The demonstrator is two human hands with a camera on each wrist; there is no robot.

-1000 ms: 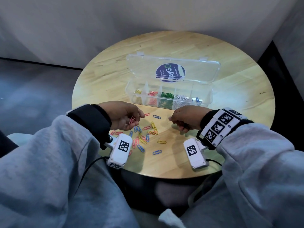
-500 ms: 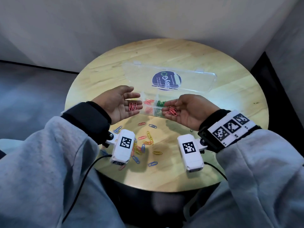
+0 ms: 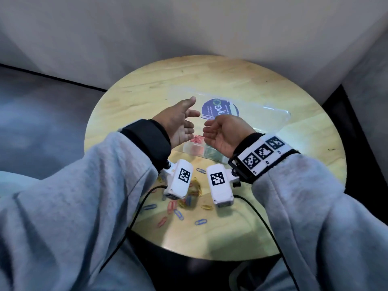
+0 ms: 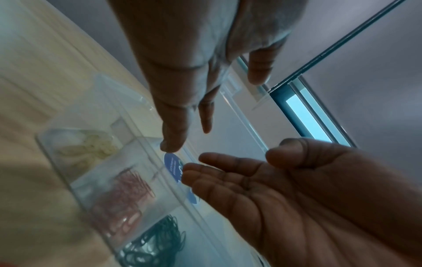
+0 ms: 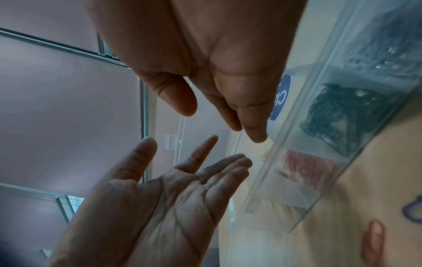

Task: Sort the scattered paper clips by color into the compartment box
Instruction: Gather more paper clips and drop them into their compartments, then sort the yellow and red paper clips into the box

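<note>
While the left hand (image 3: 178, 122) and right hand (image 3: 224, 133) hover open-palmed and empty, the clear plastic compartment box (image 3: 194, 149) beneath them shows a round blue lid sticker (image 3: 220, 110), lettering partly legible, "yGO".

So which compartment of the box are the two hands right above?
The red-clip compartment, directly below the gap between the left hand and right hand; the green compartment sits beside it.

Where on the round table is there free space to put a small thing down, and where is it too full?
Bare wood lies left of the compartment box, toward the table edge, also right of the box and behind its open lid. The near right rim is bare too. Crowded: the near middle, where scattered paper clips lie, and above the box, where left hand and right hand hover.
</note>
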